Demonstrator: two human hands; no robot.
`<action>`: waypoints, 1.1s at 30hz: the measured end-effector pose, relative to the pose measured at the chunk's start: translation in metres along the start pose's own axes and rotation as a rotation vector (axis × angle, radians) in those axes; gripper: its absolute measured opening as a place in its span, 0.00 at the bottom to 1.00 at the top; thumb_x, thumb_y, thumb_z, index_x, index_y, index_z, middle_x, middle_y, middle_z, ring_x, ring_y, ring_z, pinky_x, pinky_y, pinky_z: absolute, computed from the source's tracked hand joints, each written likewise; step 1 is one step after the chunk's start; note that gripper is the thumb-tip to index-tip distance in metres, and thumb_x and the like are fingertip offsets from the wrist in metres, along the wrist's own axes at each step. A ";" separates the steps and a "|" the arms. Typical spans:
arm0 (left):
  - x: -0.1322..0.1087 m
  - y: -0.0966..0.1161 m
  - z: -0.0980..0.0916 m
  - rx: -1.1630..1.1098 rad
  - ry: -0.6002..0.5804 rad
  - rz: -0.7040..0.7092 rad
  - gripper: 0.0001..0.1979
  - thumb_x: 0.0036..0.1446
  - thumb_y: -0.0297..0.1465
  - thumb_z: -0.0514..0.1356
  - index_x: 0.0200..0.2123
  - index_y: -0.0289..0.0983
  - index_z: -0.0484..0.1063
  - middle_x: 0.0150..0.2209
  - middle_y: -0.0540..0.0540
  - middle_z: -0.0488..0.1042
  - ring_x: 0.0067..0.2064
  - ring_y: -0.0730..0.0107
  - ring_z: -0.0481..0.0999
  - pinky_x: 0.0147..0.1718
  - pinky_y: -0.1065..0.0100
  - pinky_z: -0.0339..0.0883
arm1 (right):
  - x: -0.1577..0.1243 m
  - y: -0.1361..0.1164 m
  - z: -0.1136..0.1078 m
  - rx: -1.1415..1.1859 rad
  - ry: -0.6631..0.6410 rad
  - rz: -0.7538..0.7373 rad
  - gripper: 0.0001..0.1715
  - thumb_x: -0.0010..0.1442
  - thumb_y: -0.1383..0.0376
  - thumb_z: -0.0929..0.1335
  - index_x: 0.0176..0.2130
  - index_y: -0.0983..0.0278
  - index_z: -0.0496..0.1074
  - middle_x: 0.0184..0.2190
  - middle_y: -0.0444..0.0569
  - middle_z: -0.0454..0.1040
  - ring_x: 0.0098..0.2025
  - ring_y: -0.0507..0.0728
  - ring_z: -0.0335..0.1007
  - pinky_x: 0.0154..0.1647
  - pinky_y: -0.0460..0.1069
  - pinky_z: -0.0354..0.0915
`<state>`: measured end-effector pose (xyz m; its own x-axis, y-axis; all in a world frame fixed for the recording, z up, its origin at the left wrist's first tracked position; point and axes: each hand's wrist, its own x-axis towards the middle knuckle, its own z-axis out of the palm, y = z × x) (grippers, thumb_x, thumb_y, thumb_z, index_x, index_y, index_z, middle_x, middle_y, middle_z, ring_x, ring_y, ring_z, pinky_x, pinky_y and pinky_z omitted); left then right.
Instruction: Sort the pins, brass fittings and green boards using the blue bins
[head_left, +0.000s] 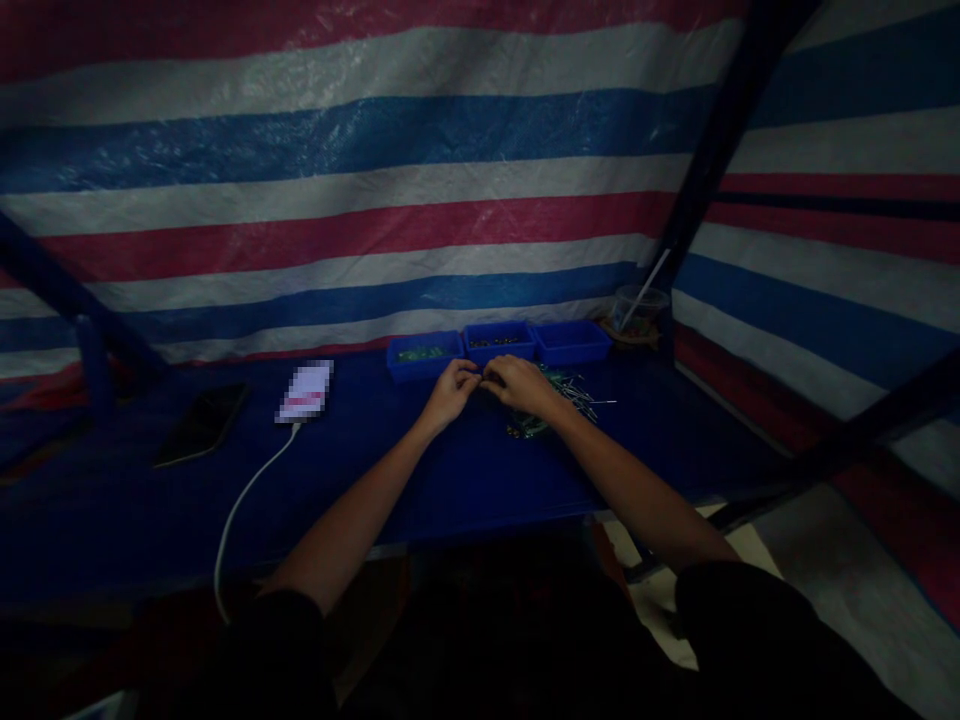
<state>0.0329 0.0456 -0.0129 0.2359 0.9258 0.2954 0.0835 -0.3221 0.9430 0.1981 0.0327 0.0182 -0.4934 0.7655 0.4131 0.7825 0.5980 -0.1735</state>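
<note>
My left hand (451,391) is pinched closed over the blue table (465,480), its fingertips meeting those of my right hand (519,382). Whatever small thing they grip between them is too small and dark to make out. My right hand is curled, with fingers pressed together, at the left side of a pile of thin metal pieces (577,395). Small brassy bits (514,432) lie at the pile's near edge. Behind the hands stand a blue tray with green pieces (425,372), a middle blue tray with small dark parts (500,352) and a right blue tray (571,354).
A clear cup (640,310) with a white stick stands at the back right. To the left lie a dark phone (201,424) and a lit phone (305,392) with a white cable (240,500). A striped sheet (375,230) hangs behind the table.
</note>
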 end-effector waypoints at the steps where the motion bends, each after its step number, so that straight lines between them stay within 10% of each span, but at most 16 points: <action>1: 0.000 0.001 0.000 0.003 -0.001 -0.005 0.09 0.55 0.29 0.57 0.41 0.35 0.63 0.25 0.53 0.70 0.26 0.76 0.69 0.29 0.74 0.60 | 0.000 0.001 -0.001 0.008 0.003 0.003 0.09 0.61 0.61 0.65 0.38 0.64 0.70 0.36 0.50 0.73 0.40 0.56 0.66 0.40 0.49 0.58; 4: 0.001 0.002 0.000 0.091 -0.021 0.013 0.09 0.59 0.32 0.54 0.42 0.34 0.66 0.26 0.51 0.72 0.28 0.74 0.70 0.30 0.72 0.62 | 0.001 0.003 -0.010 0.057 0.105 -0.022 0.10 0.63 0.62 0.63 0.35 0.65 0.70 0.33 0.49 0.73 0.37 0.54 0.67 0.38 0.49 0.59; 11: 0.012 -0.008 0.005 0.739 -0.239 0.220 0.09 0.55 0.29 0.59 0.40 0.35 0.73 0.34 0.46 0.75 0.35 0.67 0.73 0.37 0.66 0.66 | 0.022 0.005 -0.070 0.069 0.812 0.166 0.23 0.69 0.59 0.50 0.45 0.65 0.67 0.37 0.52 0.70 0.41 0.57 0.67 0.44 0.55 0.61; 19: 0.014 -0.009 0.015 0.915 -0.213 0.227 0.06 0.58 0.29 0.55 0.37 0.37 0.70 0.35 0.45 0.72 0.36 0.65 0.72 0.38 0.65 0.66 | 0.025 0.034 -0.045 -0.113 0.134 0.232 0.16 0.63 0.58 0.62 0.42 0.66 0.71 0.37 0.55 0.74 0.42 0.62 0.67 0.44 0.56 0.60; 33: 0.004 0.005 0.006 0.423 -0.108 0.046 0.12 0.63 0.32 0.49 0.28 0.37 0.65 0.27 0.51 0.69 0.31 0.72 0.69 0.33 0.70 0.62 | -0.010 0.011 -0.001 -0.067 0.055 -0.052 0.10 0.63 0.64 0.62 0.36 0.65 0.70 0.31 0.50 0.72 0.37 0.57 0.64 0.39 0.52 0.56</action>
<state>0.0399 0.0464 -0.0076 0.3464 0.8899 0.2968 0.4548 -0.4360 0.7765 0.2120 0.0316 0.0134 -0.5139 0.7183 0.4690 0.7807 0.6182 -0.0914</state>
